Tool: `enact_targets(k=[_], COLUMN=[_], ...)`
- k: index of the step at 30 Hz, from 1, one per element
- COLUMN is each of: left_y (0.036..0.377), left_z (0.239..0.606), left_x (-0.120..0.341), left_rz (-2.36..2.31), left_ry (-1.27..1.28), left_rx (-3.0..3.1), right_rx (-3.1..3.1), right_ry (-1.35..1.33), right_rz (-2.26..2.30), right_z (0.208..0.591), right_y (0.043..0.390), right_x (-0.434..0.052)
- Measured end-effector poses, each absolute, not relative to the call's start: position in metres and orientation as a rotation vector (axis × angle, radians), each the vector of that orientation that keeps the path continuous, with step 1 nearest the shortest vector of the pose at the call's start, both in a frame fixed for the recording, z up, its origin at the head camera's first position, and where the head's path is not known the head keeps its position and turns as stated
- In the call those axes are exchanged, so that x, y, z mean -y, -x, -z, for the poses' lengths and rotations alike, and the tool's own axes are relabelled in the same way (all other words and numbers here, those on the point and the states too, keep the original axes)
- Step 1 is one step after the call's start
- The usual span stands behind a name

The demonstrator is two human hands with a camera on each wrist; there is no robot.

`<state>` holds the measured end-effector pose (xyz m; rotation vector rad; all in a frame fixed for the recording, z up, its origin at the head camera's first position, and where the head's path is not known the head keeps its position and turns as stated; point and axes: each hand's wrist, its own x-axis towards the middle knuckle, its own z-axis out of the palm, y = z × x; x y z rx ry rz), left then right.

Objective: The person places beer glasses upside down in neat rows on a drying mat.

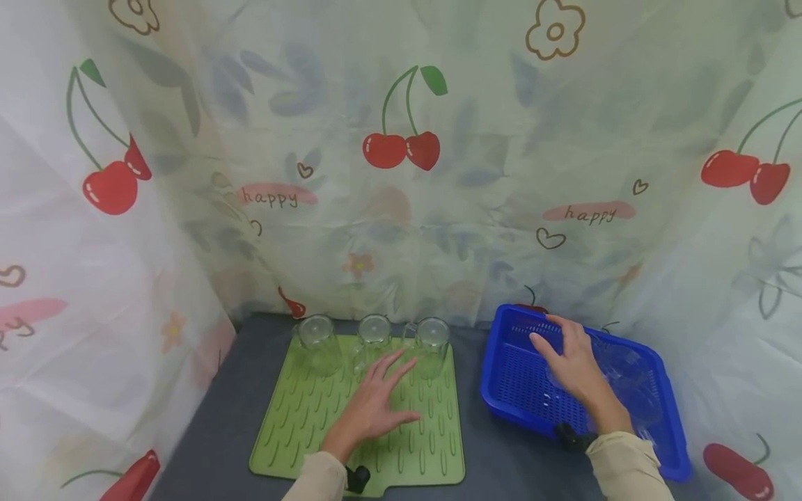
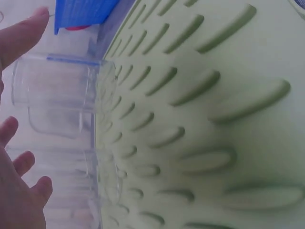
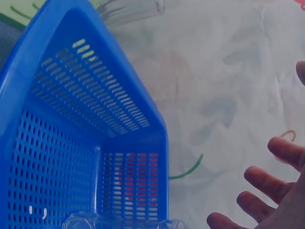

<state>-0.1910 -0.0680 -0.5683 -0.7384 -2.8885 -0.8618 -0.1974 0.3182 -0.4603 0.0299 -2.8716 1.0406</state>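
Three clear glass mugs stand upside down along the back of a green ridged drying mat (image 1: 351, 431): a left mug (image 1: 319, 348), a middle mug (image 1: 374, 332) and a right mug (image 1: 432, 344). Over the mat, just in front of the mugs, my left hand (image 1: 376, 407) is spread and holds nothing. My right hand (image 1: 576, 369) hovers above a blue perforated basket (image 1: 491, 379), fingers apart and nothing in them. Clear glassware (image 1: 633, 383) lies in the basket's right part, partly hidden by that hand; its exact kind is hard to make out.
A dark grey tabletop (image 1: 207, 431) lies under mat and basket. A hanging sheet (image 1: 401, 229) printed with cherries encloses the back and both sides, close behind the mugs and the basket.
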Motion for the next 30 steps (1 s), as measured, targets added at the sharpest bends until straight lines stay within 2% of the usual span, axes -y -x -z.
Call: enact_targets(k=[30], left_y=[0.168], left_z=[0.578], left_x=[0.138], left_rz=[1.13], left_ry=[0.499], left_rx=[2.849], right_rx=[3.069], right_ry=[0.178], right_rz=[-0.84], right_z=[0.493], right_y=[0.222], right_x=[-0.344])
